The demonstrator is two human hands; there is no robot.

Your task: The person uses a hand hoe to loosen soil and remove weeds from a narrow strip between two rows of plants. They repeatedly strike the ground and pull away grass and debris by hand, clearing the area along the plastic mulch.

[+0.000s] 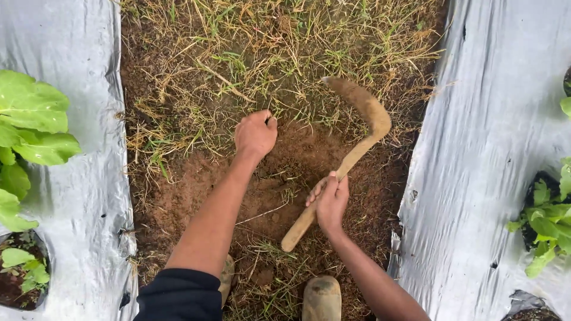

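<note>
While the head camera looks straight down a furrow of bare brown soil [333, 148] between two beds, the left hand [256, 134] is closed into a fist around a tuft of dry grass [262, 89] at ground level, knuckles up, touching the soil. The right hand [331, 202] is wrapped around the wooden handle of a curved sickle [357, 139], gripping it a little above the butt end; the blade arcs up and left, its tip just beside the grass patch and to the right of the fisted hand, mud-coated and lifted slightly off the ground.

By the look of it, the step in hand is weeding: the grass is gathered and held taut, and the blade is poised to cut at the roots. Such a stroke would call for the edge to pass under the tuft while staying apart from the gripping fingers.

Room is narrow. Silver plastic mulch sheeting [83, 178] borders the furrow on the left and again on the right [488, 166], with leafy green plants [30, 125] growing through holes. Two boot toes [321, 297] stand at the bottom edge, near the handle's end. Open ground lies ahead, up the furrow.
</note>
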